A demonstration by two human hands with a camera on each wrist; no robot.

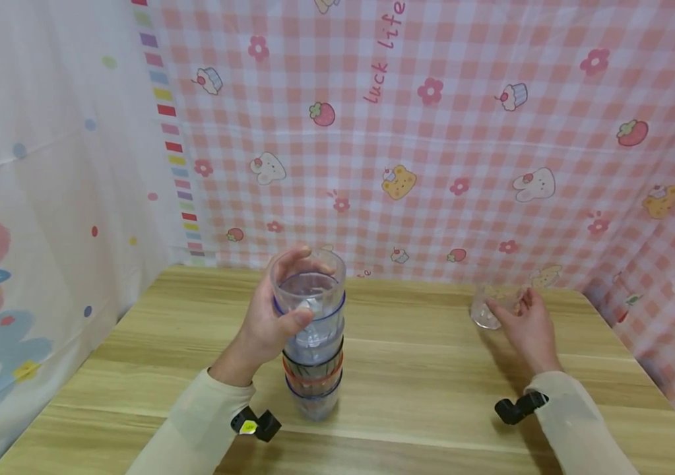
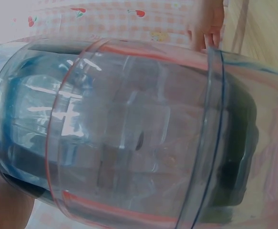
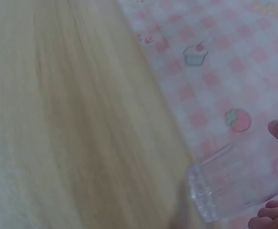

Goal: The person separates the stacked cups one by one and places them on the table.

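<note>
A tall stack of see-through cups (image 1: 313, 340) points up, with its long side going straight up and down and its top mouth facing up. It is over the left part of the tabletop (image 1: 408, 382), well in from the far edge; I can't tell if its bottom touches the wood. The left hand (image 1: 268, 323) has its grip wrapped round the stack near the top, thumb on the near side, so most of the stack is below the grip. The cups sit one inside the next, with blue, black and orange rings showing.

A small clear cup (image 1: 484, 313) is by the far edge of the tabletop, near the far right corner. It looks upright, with its bottom down and its mouth up. The right hand (image 1: 527, 330) holds it in its grip, thumb on one side and fingers on the other, and the cup's bottom sticks out past them. The pink checked cloth (image 1: 432, 132) shows through its side
</note>
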